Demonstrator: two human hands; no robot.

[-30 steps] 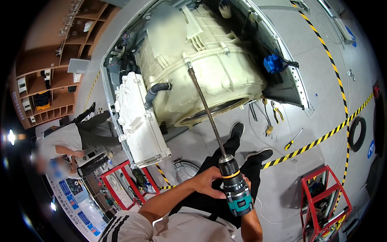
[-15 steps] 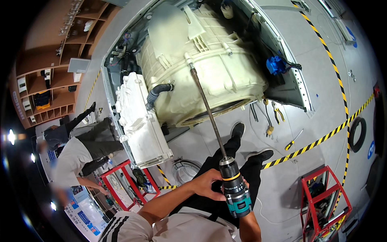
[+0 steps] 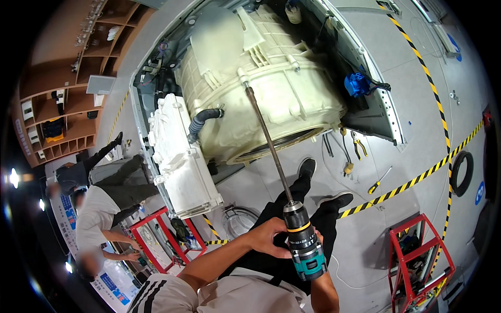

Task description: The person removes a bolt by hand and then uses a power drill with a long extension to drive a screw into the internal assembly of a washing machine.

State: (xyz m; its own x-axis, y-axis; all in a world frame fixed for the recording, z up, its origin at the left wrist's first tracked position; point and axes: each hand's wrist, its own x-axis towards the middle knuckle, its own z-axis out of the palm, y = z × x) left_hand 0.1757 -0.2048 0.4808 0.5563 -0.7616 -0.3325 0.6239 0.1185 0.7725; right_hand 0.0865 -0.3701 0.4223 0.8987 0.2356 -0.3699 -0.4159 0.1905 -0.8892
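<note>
Drill on a long shaft, tip at the washer tub

Hands first: our left hand (image 3: 269, 237) wraps its fingers around the front collar of the cordless drill (image 3: 305, 250), a closed grip just behind the yellow ring. Our right hand (image 3: 319, 241) is mostly hidden behind the drill's black and teal body; we see only a sliver of it there, so we cannot tell how firmly its grip is shut or exactly what part it holds.

From the chuck a long extension shaft (image 3: 267, 141) runs up and away to the cream plastic washer tub (image 3: 261, 78), and its socket end (image 3: 243, 79) touches a point on the tub's ribbed outer wall. The tub lies on its side inside the opened metal cabinet (image 3: 383, 104), with a grey corrugated hose (image 3: 202, 121) curving off its left flank and a white moulded housing (image 3: 180, 156) just beside it.

On the grey floor (image 3: 417, 68) to the right lie pliers (image 3: 359, 145) and a yellow-handled screwdriver (image 3: 378, 181), near a yellow-and-black tape line (image 3: 412, 182). Our black shoes (image 3: 308, 168) stand between tub and drill. A red metal stand (image 3: 417, 261) sits lower right. At far left another person (image 3: 99, 208) bends over a red frame (image 3: 156, 240).
</note>
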